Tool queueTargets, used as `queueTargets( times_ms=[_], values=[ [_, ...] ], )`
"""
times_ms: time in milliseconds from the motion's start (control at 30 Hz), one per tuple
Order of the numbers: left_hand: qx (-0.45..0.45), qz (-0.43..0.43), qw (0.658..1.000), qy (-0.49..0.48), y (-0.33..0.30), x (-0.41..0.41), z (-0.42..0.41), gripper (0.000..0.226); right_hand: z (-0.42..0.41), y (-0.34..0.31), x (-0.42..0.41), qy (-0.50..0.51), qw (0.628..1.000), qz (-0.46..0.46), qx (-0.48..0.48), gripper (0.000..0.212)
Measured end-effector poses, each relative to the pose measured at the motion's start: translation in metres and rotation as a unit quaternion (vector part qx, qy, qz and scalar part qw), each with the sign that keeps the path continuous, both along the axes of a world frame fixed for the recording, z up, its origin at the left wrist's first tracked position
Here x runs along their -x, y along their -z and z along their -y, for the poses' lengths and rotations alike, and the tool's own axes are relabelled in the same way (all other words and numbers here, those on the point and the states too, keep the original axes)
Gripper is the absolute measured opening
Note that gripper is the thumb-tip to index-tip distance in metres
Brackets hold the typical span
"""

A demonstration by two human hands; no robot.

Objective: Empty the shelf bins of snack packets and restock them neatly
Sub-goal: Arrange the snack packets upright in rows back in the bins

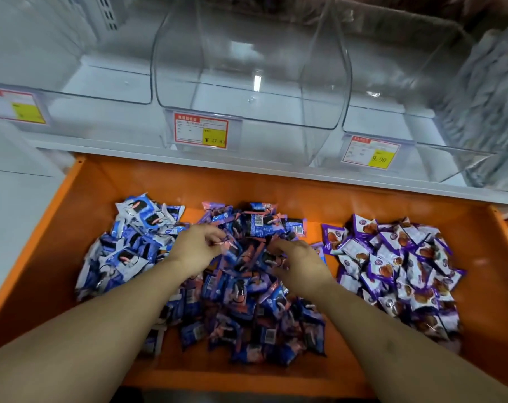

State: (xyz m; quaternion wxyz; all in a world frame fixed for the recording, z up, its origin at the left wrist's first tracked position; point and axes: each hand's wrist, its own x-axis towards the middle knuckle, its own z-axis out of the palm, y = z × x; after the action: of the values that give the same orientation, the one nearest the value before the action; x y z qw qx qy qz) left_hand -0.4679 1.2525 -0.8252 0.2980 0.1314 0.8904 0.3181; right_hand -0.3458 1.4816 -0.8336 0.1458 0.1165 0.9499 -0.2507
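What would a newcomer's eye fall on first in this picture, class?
The bright orange tray fills the lower half, holding three heaps of snack packets: blue-and-white at left, blue-and-pink in the middle, purple at right. Both hands, left hand and right hand, work the middle heap. Above stand empty clear plastic bins.

My way up into the middle bin (247,82) is open (its tall clear walls hem the sides), packets (247,286) crowding below.

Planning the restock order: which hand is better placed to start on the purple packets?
The right hand. It is on the middle pile, next to the purple packets; the left hand lies farther off, nearer the blue-and-white packets.
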Motion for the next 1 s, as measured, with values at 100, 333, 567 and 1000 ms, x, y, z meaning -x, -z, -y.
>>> queueTargets(
  times_ms=[100, 333, 567, 1000],
  values=[
    [0.009, 0.040, 0.997, 0.059, -0.004, 0.003, 0.009, 0.041, -0.007, -0.007, -0.004, 0.005, 0.999, -0.002, 0.032, 0.059],
    [0.078, -0.006, 0.989, 0.127, 0.030, 0.026, 0.055, 0.099, -0.009, -0.006, 0.009, -0.017, 0.999, 0.024, 0.013, 0.090],
    [0.165, -0.057, 0.948, 0.266, 0.064, 0.045, 0.084, 0.102, 0.066, 0.004, 0.101, -0.210, 0.975, -0.054, -0.052, 0.089],
    [0.266, -0.079, 0.891, 0.359, 0.078, 0.059, 0.128, 0.093, 0.075, 0.059, 0.112, -0.323, 0.932, 0.045, -0.158, 0.060]
  ],
)
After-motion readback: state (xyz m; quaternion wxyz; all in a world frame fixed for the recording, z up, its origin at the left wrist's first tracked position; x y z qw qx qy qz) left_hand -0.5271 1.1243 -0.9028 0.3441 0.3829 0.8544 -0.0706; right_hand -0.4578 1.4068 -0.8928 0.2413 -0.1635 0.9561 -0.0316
